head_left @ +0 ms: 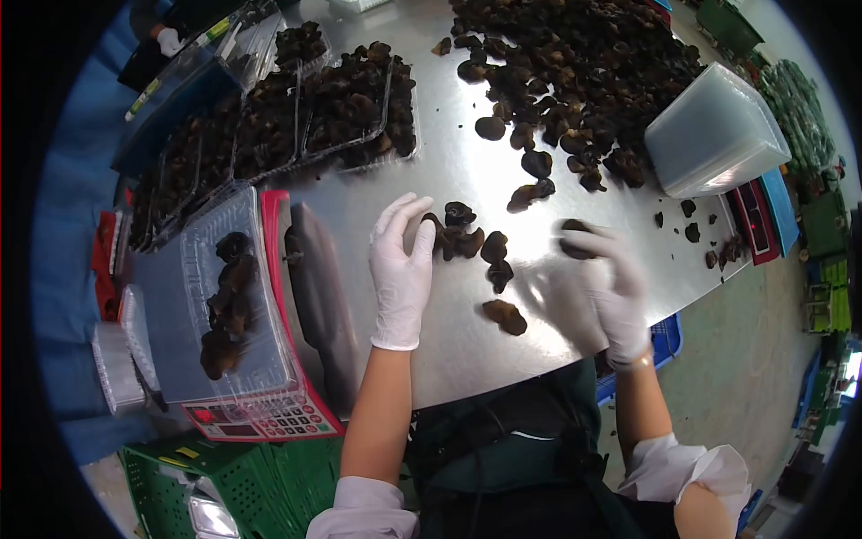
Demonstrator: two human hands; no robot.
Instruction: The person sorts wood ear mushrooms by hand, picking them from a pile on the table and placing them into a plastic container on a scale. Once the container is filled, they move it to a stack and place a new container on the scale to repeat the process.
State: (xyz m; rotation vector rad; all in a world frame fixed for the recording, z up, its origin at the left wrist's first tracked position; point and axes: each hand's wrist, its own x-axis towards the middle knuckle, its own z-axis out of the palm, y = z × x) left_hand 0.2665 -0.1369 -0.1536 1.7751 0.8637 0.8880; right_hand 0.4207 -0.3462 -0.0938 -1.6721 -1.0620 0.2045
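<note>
My left hand (401,274), in a white glove, pinches a dark wood ear mushroom between thumb and fingers. Just to its right, several loose wood ear mushrooms (462,241) lie on the steel table. My right hand (614,287), gloved as well and blurred by motion, holds another wood ear mushroom (576,239) at its fingertips. Left of my hands is a red and white digital scale (269,415). A clear plastic tray (196,269) rests on it with a row of wood ear mushrooms inside.
A large heap of wood ear mushrooms (584,67) covers the far table. Filled clear trays (346,112) stand at far left, and a stack of clear containers (714,135) at right. Green crates (180,490) sit below the scale. Another person's gloved hand (169,41) shows at top left.
</note>
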